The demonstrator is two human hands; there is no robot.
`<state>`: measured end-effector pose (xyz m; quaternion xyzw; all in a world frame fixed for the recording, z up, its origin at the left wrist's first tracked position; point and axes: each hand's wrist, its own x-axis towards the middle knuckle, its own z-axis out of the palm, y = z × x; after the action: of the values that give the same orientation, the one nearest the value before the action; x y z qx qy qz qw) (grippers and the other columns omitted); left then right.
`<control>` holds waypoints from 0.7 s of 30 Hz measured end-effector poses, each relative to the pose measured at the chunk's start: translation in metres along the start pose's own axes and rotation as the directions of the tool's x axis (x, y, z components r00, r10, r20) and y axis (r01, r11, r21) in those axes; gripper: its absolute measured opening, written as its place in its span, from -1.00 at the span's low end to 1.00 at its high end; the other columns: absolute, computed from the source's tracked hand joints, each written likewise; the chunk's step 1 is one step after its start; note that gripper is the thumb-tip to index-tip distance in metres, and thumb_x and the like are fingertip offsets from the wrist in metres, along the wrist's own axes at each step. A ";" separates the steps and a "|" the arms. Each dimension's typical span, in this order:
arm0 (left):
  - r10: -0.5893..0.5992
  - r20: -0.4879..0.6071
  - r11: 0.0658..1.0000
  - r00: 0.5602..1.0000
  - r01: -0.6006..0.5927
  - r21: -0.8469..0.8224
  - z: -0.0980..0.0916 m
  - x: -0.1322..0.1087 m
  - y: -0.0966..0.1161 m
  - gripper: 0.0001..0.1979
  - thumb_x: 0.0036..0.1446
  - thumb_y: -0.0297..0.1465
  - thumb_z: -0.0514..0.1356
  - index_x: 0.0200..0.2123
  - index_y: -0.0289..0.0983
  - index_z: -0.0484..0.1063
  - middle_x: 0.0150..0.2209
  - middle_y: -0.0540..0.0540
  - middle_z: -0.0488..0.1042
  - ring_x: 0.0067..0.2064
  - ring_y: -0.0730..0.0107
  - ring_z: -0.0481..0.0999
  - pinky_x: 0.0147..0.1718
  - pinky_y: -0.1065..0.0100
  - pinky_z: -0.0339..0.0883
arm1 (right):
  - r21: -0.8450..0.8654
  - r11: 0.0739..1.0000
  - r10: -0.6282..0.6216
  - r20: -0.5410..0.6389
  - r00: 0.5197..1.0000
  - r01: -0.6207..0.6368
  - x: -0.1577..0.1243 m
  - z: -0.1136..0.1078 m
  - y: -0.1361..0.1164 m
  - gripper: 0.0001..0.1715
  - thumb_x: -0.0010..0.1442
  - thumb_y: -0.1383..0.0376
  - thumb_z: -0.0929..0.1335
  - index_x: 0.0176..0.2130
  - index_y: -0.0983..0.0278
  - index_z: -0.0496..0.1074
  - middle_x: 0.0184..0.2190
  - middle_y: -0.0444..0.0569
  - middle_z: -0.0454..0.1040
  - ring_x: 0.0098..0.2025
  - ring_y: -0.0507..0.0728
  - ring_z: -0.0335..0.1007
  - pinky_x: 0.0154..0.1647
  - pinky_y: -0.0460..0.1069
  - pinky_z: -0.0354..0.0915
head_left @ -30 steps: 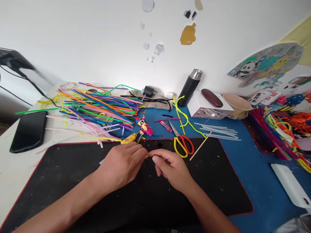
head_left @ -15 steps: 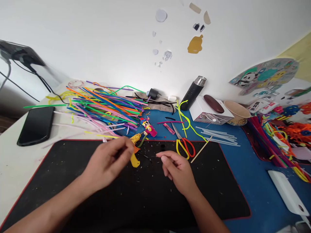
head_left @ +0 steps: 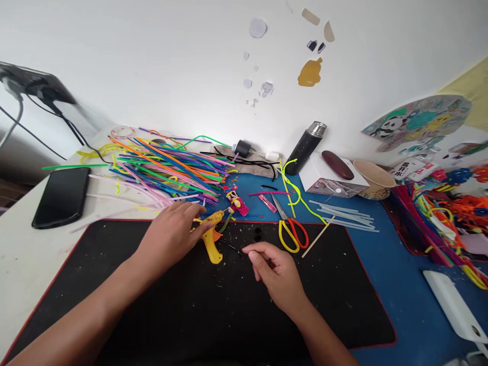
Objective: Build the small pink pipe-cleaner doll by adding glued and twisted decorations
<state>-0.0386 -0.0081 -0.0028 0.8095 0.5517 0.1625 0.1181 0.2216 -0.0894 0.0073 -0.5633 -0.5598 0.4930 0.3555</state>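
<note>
Presently my two hands are apart above the black mat [head_left: 198, 315]. Left hand [head_left: 171, 226]: thumb and fingers parted, over the back end of the yellow glue gun [head_left: 212, 245]; contact, cannot tell. Right hand [head_left: 274, 269]: curled, thumb close to forefinger, tips just beside a thin black strand [head_left: 233, 248]; whether pinched, cannot tell.

Glue gun is at the mat's far edge, handle towards the near side, nozzle just beside a small pink figure [head_left: 239, 205].

Handling (judged): gun light, stiff, fairly smooth; I would grip the handle and treat the nozzle as hot. Figure looks soft, light and easily bent; best held low, by the pink part. Strand seems flimsy; take it at one end.

Edges: scissors [head_left: 290, 229] to the right, loops on the mat, blades past its far edge. Pipe cleaners [head_left: 168, 168] crowd the far left. Most room for moving: the mat's near part, between my forearms.
</note>
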 end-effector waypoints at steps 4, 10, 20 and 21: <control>0.060 0.024 0.994 0.998 -0.062 0.092 0.011 0.001 0.005 -0.70 0.34 -0.14 0.20 -0.09 -0.24 0.51 -0.13 -0.30 0.63 -0.01 -0.17 0.58 0.01 0.02 0.38 | -0.072 0.996 -0.054 0.074 0.996 0.060 0.001 0.012 0.002 -0.70 0.42 0.14 0.34 -0.12 0.21 0.65 -0.57 -0.16 0.43 -0.55 0.04 0.36 -0.48 -0.08 0.26; 0.078 0.030 0.987 0.997 -0.081 0.136 0.013 0.001 0.006 -0.69 0.33 -0.21 0.19 0.00 -0.28 0.49 -0.12 -0.34 0.64 -0.04 -0.19 0.61 -0.03 -0.01 0.41 | -0.104 0.991 -0.071 0.123 0.990 0.084 0.000 0.020 0.007 -0.71 0.43 0.18 0.33 -0.11 0.20 0.65 -0.50 -0.14 0.52 -0.53 0.04 0.40 -0.44 -0.08 0.29; -0.018 0.030 0.996 0.999 0.021 -0.087 0.021 -0.003 0.006 -0.56 0.28 -0.26 0.19 0.16 -0.28 0.31 -0.09 -0.25 0.59 -0.11 -0.05 0.63 -0.10 0.09 0.44 | -0.124 0.984 -0.106 0.166 0.980 0.128 -0.001 0.027 0.002 -0.69 0.45 0.16 0.32 -0.06 0.13 0.66 -0.37 -0.09 0.63 -0.52 0.05 0.45 -0.44 -0.08 0.33; -0.055 0.043 0.990 0.998 0.060 -0.124 0.019 -0.003 0.007 -0.56 0.26 -0.26 0.19 0.16 -0.26 0.31 -0.12 -0.21 0.58 -0.15 -0.01 0.63 -0.15 0.12 0.44 | -0.123 0.983 -0.113 0.166 0.980 0.135 -0.001 0.028 0.002 -0.70 0.44 0.17 0.32 -0.07 0.14 0.66 -0.36 -0.09 0.64 -0.51 0.05 0.46 -0.44 -0.08 0.34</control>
<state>-0.0262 -0.0133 -0.0185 0.7873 0.5611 0.1772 0.1842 0.1956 -0.0949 -0.0018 -0.5088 -0.6521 0.4744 0.3016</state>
